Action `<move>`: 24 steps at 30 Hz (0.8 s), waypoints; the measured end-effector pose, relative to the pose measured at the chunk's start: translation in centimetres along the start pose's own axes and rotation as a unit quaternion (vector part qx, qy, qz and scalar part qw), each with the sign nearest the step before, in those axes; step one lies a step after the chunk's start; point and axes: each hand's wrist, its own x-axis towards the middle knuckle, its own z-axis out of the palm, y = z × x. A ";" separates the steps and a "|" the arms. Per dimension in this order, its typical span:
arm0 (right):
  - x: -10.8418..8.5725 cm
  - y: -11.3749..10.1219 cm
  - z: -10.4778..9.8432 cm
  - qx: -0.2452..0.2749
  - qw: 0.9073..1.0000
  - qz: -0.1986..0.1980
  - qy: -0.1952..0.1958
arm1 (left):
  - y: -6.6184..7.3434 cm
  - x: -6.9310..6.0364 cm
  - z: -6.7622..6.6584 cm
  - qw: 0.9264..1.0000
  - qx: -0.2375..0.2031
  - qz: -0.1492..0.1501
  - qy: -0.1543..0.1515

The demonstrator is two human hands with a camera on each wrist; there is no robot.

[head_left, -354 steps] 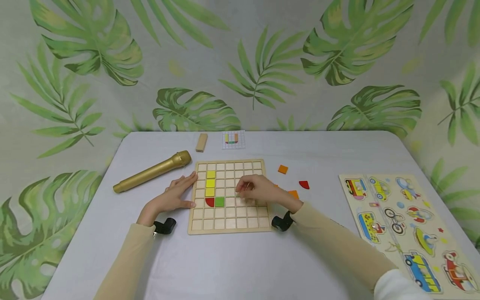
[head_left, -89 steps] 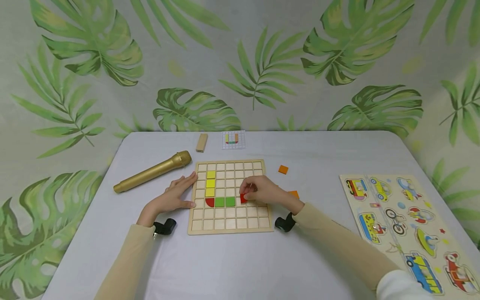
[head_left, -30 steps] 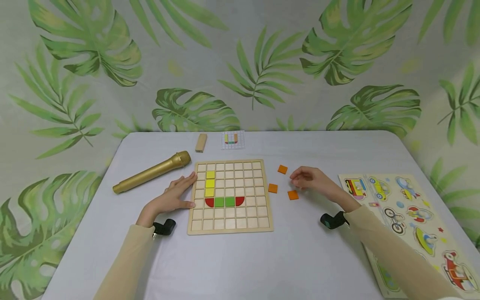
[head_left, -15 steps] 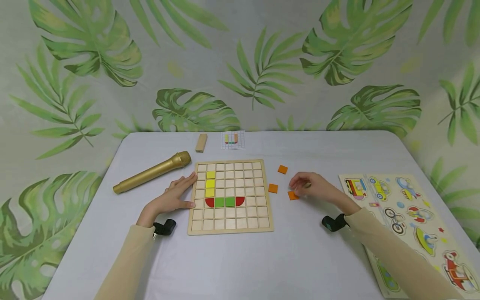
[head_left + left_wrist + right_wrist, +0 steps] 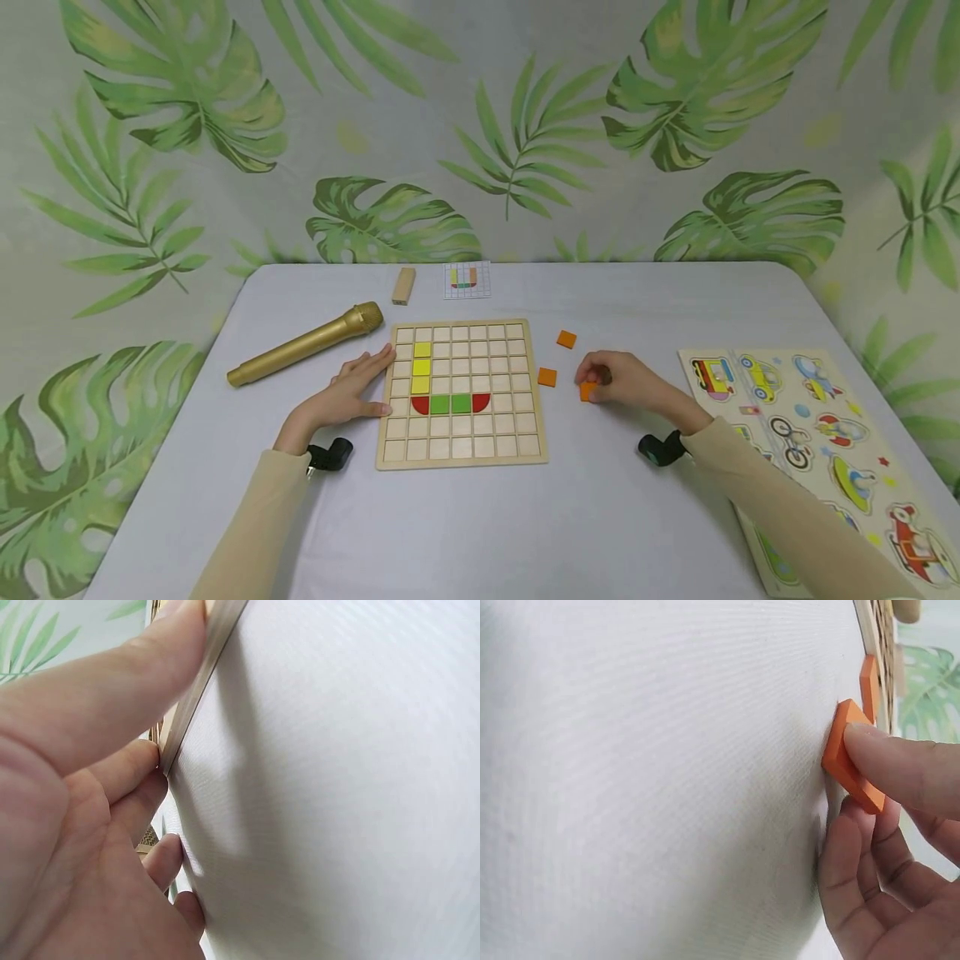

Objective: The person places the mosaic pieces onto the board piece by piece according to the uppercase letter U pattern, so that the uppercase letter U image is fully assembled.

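Observation:
My left hand (image 5: 341, 396) lies at the left edge of the wooden grid board (image 5: 461, 426), its straight fingers and thumb touching the frame. On the board, several coloured tiles form an L: a column of yellow tiles (image 5: 422, 367), then a row with a red quarter-round tile (image 5: 420, 406), two green tiles (image 5: 450, 404) and another red quarter-round tile (image 5: 480, 403). Right of the board, my right hand (image 5: 633, 385) pinches an orange square tile (image 5: 845, 757); in the right wrist view it is tilted, with the thumb on its face. Two more orange tiles (image 5: 566, 339) lie nearby.
A gold microphone (image 5: 300, 346) lies left of the board. Behind stand a wooden block (image 5: 403, 285) and a small pattern card (image 5: 483, 289) showing a coloured U shape. At the right is a vehicle puzzle board (image 5: 813, 408), partly under my right forearm.
The second green and right-hand red tiles were added to the board over the earlier frames. My right hand moved right and has now taken hold of the nearest orange tile. The left hand stayed put.

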 end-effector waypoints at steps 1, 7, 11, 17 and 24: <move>0.0 -0.1 -0.1 0.000 1.000 0.001 -0.002 | 0.0 0.0 0.0 1.000 0.001 0.000 0.000; 0.2 -1.9 -0.7 0.026 1.000 0.005 -0.012 | 0.0 0.0 0.0 1.000 0.002 -0.003 0.000; 1.0 -2.5 -0.7 0.062 0.998 0.006 -0.017 | 0.0 0.0 0.0 1.000 0.002 -0.002 -0.001; 3.3 -2.2 0.4 0.091 0.996 -0.015 -0.016 | -0.1 0.0 0.0 1.000 0.001 -0.001 -0.002; 5.9 -4.7 2.4 0.087 0.995 -0.050 -0.022 | -0.1 0.0 0.0 1.000 0.002 -0.003 -0.001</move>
